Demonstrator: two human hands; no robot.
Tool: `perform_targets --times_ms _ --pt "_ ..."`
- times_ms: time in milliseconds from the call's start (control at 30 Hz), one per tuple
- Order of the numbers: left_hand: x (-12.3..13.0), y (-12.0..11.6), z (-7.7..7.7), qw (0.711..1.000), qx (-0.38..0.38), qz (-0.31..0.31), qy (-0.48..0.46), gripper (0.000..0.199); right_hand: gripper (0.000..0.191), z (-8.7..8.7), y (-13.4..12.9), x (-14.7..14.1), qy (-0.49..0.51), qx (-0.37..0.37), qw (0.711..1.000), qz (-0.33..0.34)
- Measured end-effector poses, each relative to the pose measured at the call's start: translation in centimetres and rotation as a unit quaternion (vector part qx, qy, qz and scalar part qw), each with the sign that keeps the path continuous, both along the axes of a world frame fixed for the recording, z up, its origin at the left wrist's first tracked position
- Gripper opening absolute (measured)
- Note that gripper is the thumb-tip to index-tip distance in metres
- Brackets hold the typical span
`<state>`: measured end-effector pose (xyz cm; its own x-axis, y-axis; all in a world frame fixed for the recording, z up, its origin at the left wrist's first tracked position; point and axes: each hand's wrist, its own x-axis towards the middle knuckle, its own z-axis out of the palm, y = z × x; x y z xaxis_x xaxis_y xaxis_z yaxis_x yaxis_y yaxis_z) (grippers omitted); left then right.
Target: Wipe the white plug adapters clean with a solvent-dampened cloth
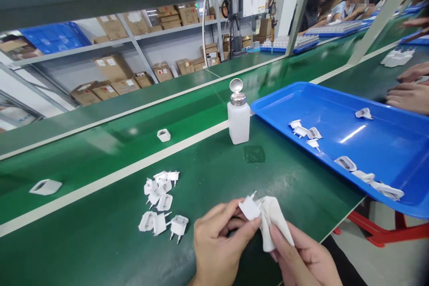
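Between its thumb and fingers, my left hand (223, 237) grips a white plug piece (250, 208) with metal pins. A folded white cloth (273, 221) is held in my right hand (300, 250), and it touches the plug piece's right side. To the left, a loose group of several white plug pieces (164, 202) lies on the green table (100, 237). A white square bottle (239, 123) with a metal cap stands beyond my hands, its round lid raised.
A blue tray (395, 132) with several white plug parts sits at the right. Two white housings (164, 135) lie on the green strip (110, 152) beyond the white line. Another person's hands (410, 87) are at the right edge. Shelves with boxes stand behind.
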<state>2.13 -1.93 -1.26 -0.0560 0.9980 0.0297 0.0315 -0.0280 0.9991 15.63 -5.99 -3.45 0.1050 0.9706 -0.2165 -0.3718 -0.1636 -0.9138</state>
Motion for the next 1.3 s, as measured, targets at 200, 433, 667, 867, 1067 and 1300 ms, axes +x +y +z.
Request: perform_targets --times_ms 200,433,667,867,1067,1300 --pt "-0.4 1.0 0.1 0.994 -0.076 -0.044 -0.058 0.015 0.044 0.6 0.5 1.9 -0.365 0.292 0.882 -0.050" --pt "-0.6 1.6 0.6 0.988 -0.102 -0.061 -0.102 0.016 0.071 0.4 1.8 3.7 -0.453 0.442 0.771 0.073" --pt "0.0 0.7 0.4 0.973 -0.134 -0.114 -0.152 0.030 0.055 0.0 0.8 2.2 -0.391 0.311 0.855 -0.139" --pt "0.9 0.3 0.3 0.942 -0.181 -0.138 -0.246 0.031 0.039 1.7 0.2 -0.1 -0.273 0.220 0.931 -0.098" --pt "0.9 0.6 0.7 0.935 -0.203 -0.111 -0.269 0.032 0.037 1.8 0.4 0.4 -0.060 0.010 0.998 -0.032" --pt "0.6 0.3 0.8 0.929 -0.211 -0.124 -0.277 0.042 0.022 2.8 1.8 1.1 0.179 -0.032 0.981 -0.068"
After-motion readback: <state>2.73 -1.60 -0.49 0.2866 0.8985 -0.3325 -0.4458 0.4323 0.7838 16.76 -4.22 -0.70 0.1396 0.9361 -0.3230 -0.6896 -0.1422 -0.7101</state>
